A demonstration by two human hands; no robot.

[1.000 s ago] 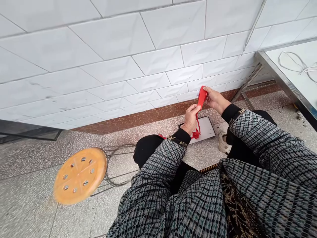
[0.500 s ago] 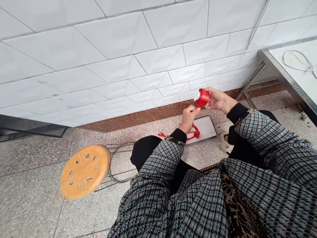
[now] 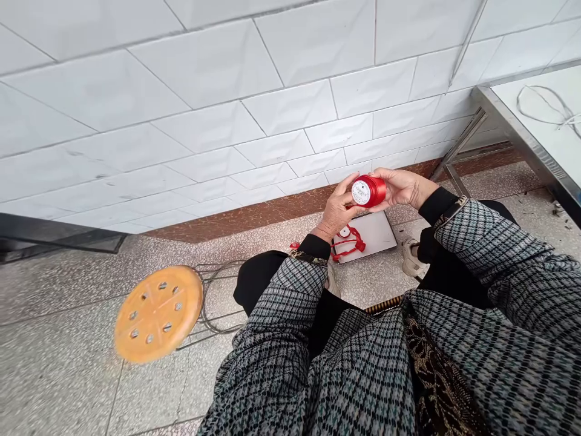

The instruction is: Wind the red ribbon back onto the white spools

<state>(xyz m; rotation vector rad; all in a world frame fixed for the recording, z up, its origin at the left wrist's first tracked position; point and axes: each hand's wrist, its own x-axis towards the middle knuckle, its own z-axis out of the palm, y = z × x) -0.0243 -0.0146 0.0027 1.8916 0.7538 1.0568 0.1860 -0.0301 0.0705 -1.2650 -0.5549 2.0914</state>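
A spool of red ribbon (image 3: pixel 376 191) with a white labelled end is held up in front of me between both hands. My left hand (image 3: pixel 338 208) is closed on its left side, fingers and thumb at the white end. From the right, my right hand (image 3: pixel 399 186) grips the spool, partly hidden behind it. Below the hands, a white board (image 3: pixel 374 236) with a dark edge lies on the floor. On it are red ribbon pieces (image 3: pixel 358 243) with a knotted or flower-like lump and a small white round piece.
An orange round stool (image 3: pixel 158 315) with metal legs lies on its side at the left. At the right stands a metal-framed table (image 3: pixel 503 109) with a loose white cable (image 3: pixel 544 109) on top. A white tiled wall (image 3: pixel 272 145) rises ahead, and a dark object (image 3: pixel 59 236) is at the left edge.
The spool has turned so that its labelled end faces me. My left hand has shifted from the ribbon below the spool up to its left side.
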